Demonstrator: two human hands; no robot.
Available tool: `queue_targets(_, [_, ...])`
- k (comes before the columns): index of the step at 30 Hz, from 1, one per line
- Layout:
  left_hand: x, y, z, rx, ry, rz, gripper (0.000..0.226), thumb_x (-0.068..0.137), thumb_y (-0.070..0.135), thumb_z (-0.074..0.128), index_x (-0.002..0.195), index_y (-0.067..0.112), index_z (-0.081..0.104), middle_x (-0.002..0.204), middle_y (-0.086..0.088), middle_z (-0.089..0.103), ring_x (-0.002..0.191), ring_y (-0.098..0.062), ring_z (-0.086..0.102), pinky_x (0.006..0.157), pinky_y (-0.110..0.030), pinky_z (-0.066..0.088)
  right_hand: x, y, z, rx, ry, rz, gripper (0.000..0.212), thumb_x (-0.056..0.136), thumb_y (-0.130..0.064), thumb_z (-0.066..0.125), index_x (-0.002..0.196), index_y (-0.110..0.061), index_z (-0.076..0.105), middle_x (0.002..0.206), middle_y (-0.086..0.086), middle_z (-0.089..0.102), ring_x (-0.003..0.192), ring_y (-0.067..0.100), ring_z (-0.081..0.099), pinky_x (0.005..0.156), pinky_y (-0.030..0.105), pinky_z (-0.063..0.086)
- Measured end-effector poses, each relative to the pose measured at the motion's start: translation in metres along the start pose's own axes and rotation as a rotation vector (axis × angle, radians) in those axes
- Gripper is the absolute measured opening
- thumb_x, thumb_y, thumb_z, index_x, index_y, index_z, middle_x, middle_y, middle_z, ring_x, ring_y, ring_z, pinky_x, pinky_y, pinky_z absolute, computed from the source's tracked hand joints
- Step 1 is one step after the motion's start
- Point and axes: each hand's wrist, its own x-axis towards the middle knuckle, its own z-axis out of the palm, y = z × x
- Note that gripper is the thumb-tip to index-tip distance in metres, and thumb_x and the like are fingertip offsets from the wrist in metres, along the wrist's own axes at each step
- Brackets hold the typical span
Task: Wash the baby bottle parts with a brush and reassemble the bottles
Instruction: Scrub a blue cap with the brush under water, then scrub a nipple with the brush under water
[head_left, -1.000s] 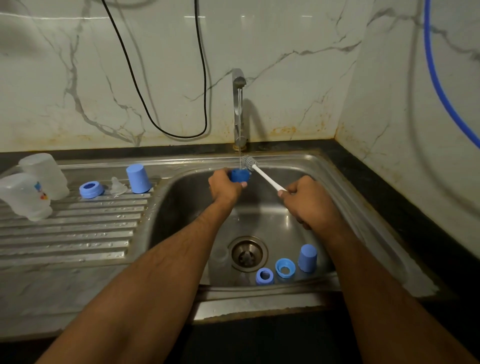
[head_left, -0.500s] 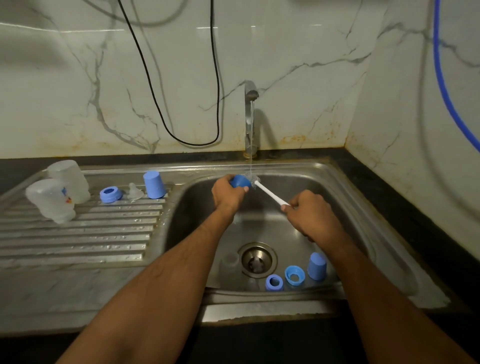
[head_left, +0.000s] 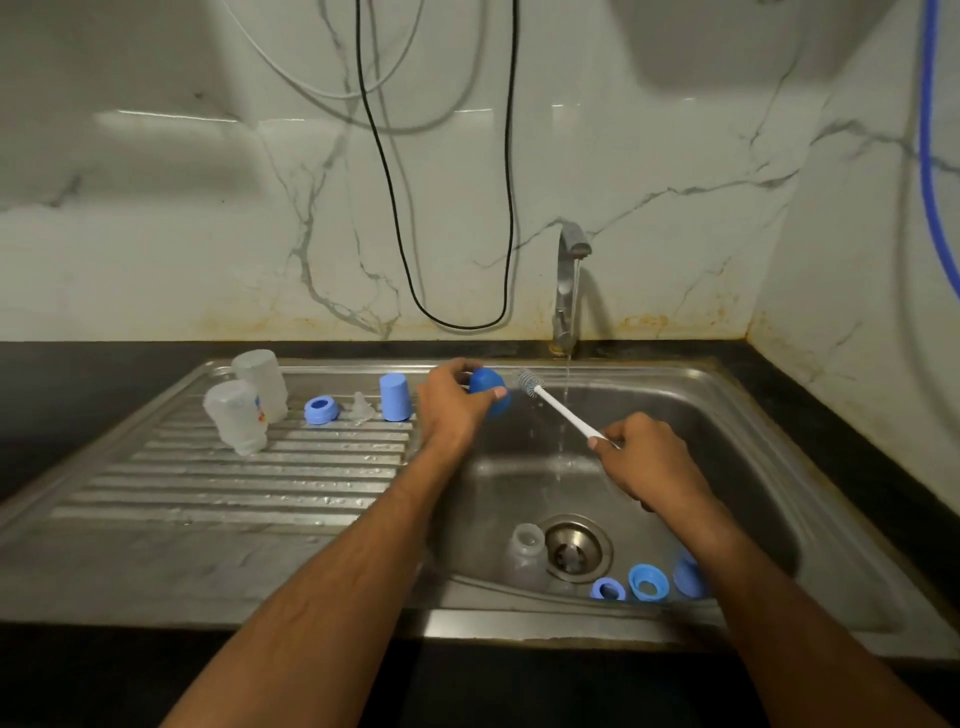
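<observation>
Blue bottle cap (head_left: 489, 391) sits clamped between the thumb and curled fingers of the left hand (head_left: 451, 404) above the sink (head_left: 737, 415) rim at 11 o'clock of the drain (head_left: 574, 550); the right hand (head_left: 647, 460), fingers wrapped round the white brush (head_left: 558, 410), holds its bristles just beside the cap, left of the tap (head_left: 567, 291) stream, while two clear bottles (head_left: 247, 410) stand on the drainboard (head_left: 234, 483) at 9 o'clock

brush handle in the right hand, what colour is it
White, with a greyish bristle head. The brush, held by the right hand, shows best in the head view.
</observation>
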Motion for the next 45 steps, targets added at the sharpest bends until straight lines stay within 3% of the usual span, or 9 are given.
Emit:
queue_targets(4, [-0.003, -0.013, -0.051, 0.091, 0.019, 0.038, 0.049, 0.075, 0.017, 0.087, 0.121, 0.011, 0.07, 0.11, -0.003, 0.071, 0.099, -0.015, 0.066, 0.09, -0.028, 0.056, -0.011, -0.023, 0.007, 0.056, 0.019, -0.034, 0.023, 0.099, -0.038, 0.06, 0.103, -0.02, 0.074, 0.074, -0.002, 0.068, 0.068, 0.017, 0.066, 0.065, 0.037, 0.06])
queue_targets(8, [-0.005, -0.026, -0.093, 0.136, 0.03, 0.005, 0.051, 0.075, 0.017, 0.087, 0.121, 0.008, 0.068, 0.112, -0.006, 0.071, 0.1, -0.018, 0.067, 0.092, -0.031, 0.056, -0.023, -0.045, 0.018, 0.078, 0.025, -0.062, 0.024, 0.098, -0.039, 0.062, 0.106, -0.022, 0.076, 0.079, -0.002, 0.07, 0.073, 0.02, 0.067, 0.071, 0.04, 0.06])
queue_targets(13, [-0.007, -0.043, -0.119, 0.208, -0.01, -0.055, 0.054, 0.075, 0.015, 0.087, 0.124, 0.006, 0.065, 0.117, -0.008, 0.07, 0.105, -0.022, 0.066, 0.097, -0.039, 0.055, -0.034, -0.059, 0.022, 0.055, 0.032, -0.089, 0.024, 0.099, -0.037, 0.061, 0.106, -0.02, 0.076, 0.075, -0.004, 0.064, 0.067, 0.014, 0.057, 0.065, 0.031, 0.045])
queue_targets(19, [-0.005, -0.059, -0.12, 0.265, -0.078, -0.075, 0.054, 0.078, 0.012, 0.085, 0.127, 0.007, 0.064, 0.122, -0.01, 0.068, 0.11, -0.023, 0.063, 0.102, -0.043, 0.052, -0.036, -0.057, 0.019, 0.029, 0.042, -0.047, 0.024, 0.098, -0.04, 0.062, 0.106, -0.022, 0.076, 0.076, -0.005, 0.067, 0.071, 0.019, 0.065, 0.069, 0.038, 0.059])
queue_targets(23, [-0.003, -0.06, -0.116, 0.264, -0.08, -0.08, 0.052, 0.081, 0.011, 0.082, 0.129, 0.008, 0.061, 0.126, -0.011, 0.065, 0.115, -0.024, 0.061, 0.105, -0.043, 0.05, -0.036, -0.053, 0.016, 0.021, 0.043, -0.052, 0.023, 0.099, -0.038, 0.061, 0.107, -0.021, 0.075, 0.074, -0.005, 0.067, 0.067, 0.016, 0.065, 0.067, 0.035, 0.057])
queue_targets(28, [0.0, -0.062, -0.114, 0.269, -0.081, -0.082, 0.054, 0.082, 0.011, 0.08, 0.132, 0.007, 0.059, 0.13, -0.012, 0.063, 0.12, -0.026, 0.059, 0.108, -0.043, 0.048, -0.034, -0.052, 0.02, 0.028, 0.043, -0.042, 0.024, 0.098, -0.04, 0.062, 0.109, -0.023, 0.075, 0.078, -0.004, 0.069, 0.07, 0.018, 0.067, 0.072, 0.043, 0.061])
queue_targets(34, [0.0, -0.062, -0.114, 0.239, -0.078, -0.114, 0.056, 0.083, 0.01, 0.08, 0.134, 0.007, 0.057, 0.133, -0.012, 0.062, 0.123, -0.026, 0.058, 0.109, -0.044, 0.046, -0.034, -0.05, 0.023, 0.025, 0.026, -0.05, 0.024, 0.098, -0.039, 0.062, 0.109, -0.023, 0.075, 0.074, -0.004, 0.068, 0.066, 0.018, 0.066, 0.065, 0.041, 0.061])
queue_targets(45, [0.003, -0.038, -0.122, 0.197, -0.004, -0.067, 0.055, 0.079, 0.013, 0.084, 0.129, 0.004, 0.061, 0.124, -0.011, 0.067, 0.113, -0.024, 0.062, 0.102, -0.038, 0.052, -0.042, -0.047, 0.013, 0.031, 0.024, -0.047, 0.023, 0.099, -0.037, 0.061, 0.108, -0.021, 0.074, 0.074, -0.002, 0.067, 0.066, 0.018, 0.065, 0.065, 0.045, 0.062])
